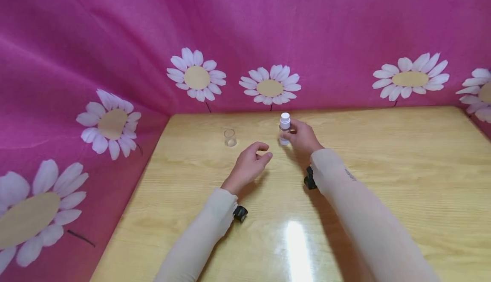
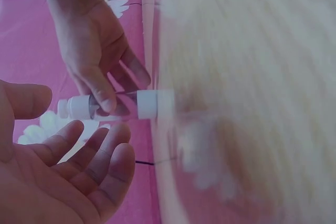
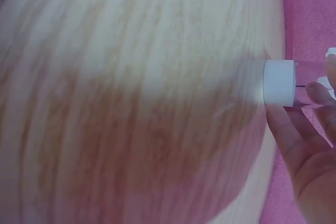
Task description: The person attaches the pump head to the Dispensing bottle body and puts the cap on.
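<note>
My right hand (image 1: 303, 137) holds a small upright bottle (image 1: 284, 122) around its see-through middle, thumb on the near side. The bottle has a white top, and its white base (image 3: 279, 82) is right at the tabletop in the right wrist view. To the left, my left hand (image 1: 247, 165) is held over the table with loosely bent fingers and nothing in them. In the left wrist view its fingers (image 2: 105, 156) appear in front of the bottle. A small clear cup-shaped piece (image 1: 230, 142) stands on the table beyond the left hand.
The light wooden table (image 1: 402, 188) ends at a pink cloth (image 1: 330, 39) with large white daisies, hanging along the back and left sides. A black wrist device (image 1: 240, 214) is strapped under the left sleeve, another (image 1: 310, 178) under the right.
</note>
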Demonstrator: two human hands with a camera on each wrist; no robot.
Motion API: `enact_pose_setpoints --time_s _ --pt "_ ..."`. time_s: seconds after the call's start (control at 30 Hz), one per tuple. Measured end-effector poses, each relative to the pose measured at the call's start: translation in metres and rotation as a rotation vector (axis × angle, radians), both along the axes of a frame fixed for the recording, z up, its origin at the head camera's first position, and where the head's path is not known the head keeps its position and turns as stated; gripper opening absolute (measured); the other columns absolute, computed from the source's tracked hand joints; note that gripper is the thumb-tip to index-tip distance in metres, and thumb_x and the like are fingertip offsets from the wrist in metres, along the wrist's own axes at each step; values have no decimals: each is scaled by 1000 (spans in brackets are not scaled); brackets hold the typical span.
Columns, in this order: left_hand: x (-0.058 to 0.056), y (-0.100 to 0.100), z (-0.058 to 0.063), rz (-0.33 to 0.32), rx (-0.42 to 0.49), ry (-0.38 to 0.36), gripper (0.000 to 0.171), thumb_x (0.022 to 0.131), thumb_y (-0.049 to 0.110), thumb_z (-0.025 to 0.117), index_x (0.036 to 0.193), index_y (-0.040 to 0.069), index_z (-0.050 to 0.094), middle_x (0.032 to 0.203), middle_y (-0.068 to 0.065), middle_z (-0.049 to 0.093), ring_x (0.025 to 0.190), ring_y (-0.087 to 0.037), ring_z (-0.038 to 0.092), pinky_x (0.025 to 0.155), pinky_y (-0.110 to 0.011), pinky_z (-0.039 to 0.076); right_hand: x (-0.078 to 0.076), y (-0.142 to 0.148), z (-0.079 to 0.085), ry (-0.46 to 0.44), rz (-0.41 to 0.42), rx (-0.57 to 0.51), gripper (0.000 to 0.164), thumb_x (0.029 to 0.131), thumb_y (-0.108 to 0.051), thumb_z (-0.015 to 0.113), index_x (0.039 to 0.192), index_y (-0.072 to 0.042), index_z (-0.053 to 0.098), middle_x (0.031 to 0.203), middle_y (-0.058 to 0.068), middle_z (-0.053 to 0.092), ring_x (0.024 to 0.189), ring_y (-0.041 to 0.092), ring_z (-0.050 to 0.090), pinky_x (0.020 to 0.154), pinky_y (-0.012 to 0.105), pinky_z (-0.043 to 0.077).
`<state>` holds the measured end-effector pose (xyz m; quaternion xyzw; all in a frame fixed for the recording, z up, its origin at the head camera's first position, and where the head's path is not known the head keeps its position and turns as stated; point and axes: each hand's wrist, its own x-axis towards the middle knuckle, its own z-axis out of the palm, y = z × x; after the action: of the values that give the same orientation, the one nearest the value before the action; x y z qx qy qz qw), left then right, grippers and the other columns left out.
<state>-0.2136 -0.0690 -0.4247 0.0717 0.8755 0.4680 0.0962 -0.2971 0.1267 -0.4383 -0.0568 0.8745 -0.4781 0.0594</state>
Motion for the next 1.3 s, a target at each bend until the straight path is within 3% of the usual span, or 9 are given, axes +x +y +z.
enact_pose_setpoints --time_s 0.3,0.6,0.9,1.3 --pt "-9 -12 10 89 47 146 31 97 25 62 127 14 62 125 -7 65 98 -20 63 76 -30 52 0 5 2 20 27 36 41 99 -13 60 139 -7 53 137 20 59 128 40 56 106 50 48" --pt "-22 -27 23 164 49 206 33 94 23 67 126 16 62 128 -5 63 102 -21 63 76 -33 54 -2 6 0 24 33 30 41 98 -13 61 138 -7 53 138 20 58 126 40 58 104 48 50" --pt "-35 -42 24 295 -120 279 42 90 21 71 128 8 62 131 -12 62 122 -34 51 103 -45 41 -2 4 1 16 23 20 42 98 -12 62 139 -9 54 138 18 59 127 39 57 106 48 49" --pt "-51 -64 19 247 -243 159 63 86 20 73 141 3 48 140 -19 51 128 -36 49 110 -46 40 -3 3 0 -1 31 20 42 98 -12 62 139 -9 54 139 17 58 128 38 57 106 49 48"
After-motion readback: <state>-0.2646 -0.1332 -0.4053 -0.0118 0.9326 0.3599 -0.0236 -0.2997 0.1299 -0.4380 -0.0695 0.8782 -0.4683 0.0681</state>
